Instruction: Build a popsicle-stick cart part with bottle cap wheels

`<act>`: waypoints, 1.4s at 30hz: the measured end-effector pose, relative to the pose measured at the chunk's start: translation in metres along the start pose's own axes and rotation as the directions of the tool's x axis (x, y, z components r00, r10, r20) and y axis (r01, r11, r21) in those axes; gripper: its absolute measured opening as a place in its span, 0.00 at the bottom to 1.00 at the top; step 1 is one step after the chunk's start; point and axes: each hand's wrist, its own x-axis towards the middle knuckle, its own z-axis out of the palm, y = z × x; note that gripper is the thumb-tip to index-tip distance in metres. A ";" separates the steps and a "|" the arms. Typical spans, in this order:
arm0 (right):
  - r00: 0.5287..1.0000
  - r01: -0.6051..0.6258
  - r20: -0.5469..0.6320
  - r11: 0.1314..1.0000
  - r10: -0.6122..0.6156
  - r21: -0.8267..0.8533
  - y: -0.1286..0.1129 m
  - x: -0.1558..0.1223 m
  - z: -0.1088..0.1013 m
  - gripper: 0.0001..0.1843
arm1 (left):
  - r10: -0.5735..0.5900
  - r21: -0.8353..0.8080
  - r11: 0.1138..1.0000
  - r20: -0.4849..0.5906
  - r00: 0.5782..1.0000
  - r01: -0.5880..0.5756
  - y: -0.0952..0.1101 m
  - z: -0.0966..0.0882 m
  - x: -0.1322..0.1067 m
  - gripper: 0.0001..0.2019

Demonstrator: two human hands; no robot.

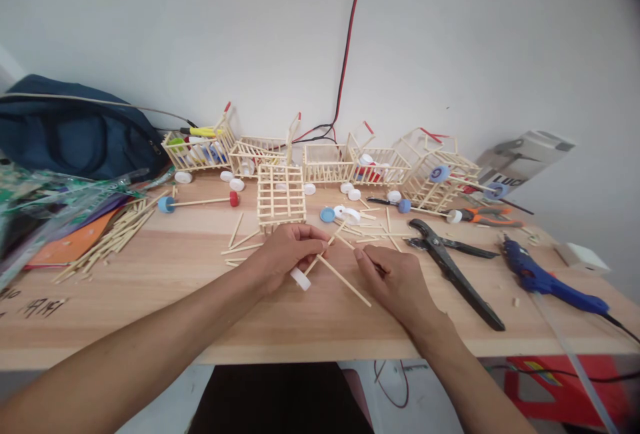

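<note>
My left hand [295,251] is closed, pinching a thin wooden stick with a white bottle cap [301,279] on its near end. The far end of that stick reaches toward another white cap [350,216]; I cannot tell if they are joined. A second wooden stick [345,281] slants away from my left fingertips toward the lower right. My right hand [395,277] is closed, its thumb and finger on the end of a short stick [345,242] that points at the left hand. Just beyond the left hand stands a small stick-built cart [281,197].
Several stick carts [327,164] with cap wheels line the wall. Black cutters [455,274], a blue glue gun [550,281] and orange-handled pliers [490,215] lie right. Left are loose sticks [115,237], an axle with caps [200,203] and a blue bag [80,131].
</note>
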 end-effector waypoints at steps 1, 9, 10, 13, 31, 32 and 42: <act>1.000 -0.004 -0.001 1.000 0.004 0.001 0.000 0.000 0.000 0.22 | -0.001 0.002 1.000 -0.003 1.000 0.001 0.000 0.000 0.000 0.07; 1.000 -0.010 -0.002 1.000 0.010 0.005 -0.001 0.000 0.001 0.22 | 0.000 -0.001 1.000 -0.002 1.000 0.000 0.001 -0.001 0.000 0.06; 1.000 -0.013 0.000 1.000 0.013 0.008 -0.001 0.001 0.001 0.22 | 0.000 -0.002 1.000 -0.004 1.000 0.000 0.001 -0.001 0.000 0.06; 1.000 -0.013 -0.002 1.000 0.013 0.017 -0.001 0.001 0.001 0.23 | 0.003 -0.007 1.000 -0.001 1.000 -0.003 0.001 0.000 -0.001 0.05; 1.000 0.000 -0.010 1.000 0.000 0.007 -0.004 0.001 -0.001 0.23 | 0.004 -0.012 1.000 0.009 1.000 -0.004 0.000 -0.001 0.000 0.06; 1.000 0.001 -0.014 1.000 -0.001 0.005 -0.004 0.001 -0.001 0.23 | 0.003 -0.011 1.000 0.007 1.000 -0.003 0.000 -0.001 0.000 0.06; 1.000 0.005 -0.016 1.000 -0.005 -0.010 -0.004 0.000 -0.001 0.22 | 0.007 -0.013 1.000 0.017 1.000 -0.007 -0.003 -0.002 0.001 0.08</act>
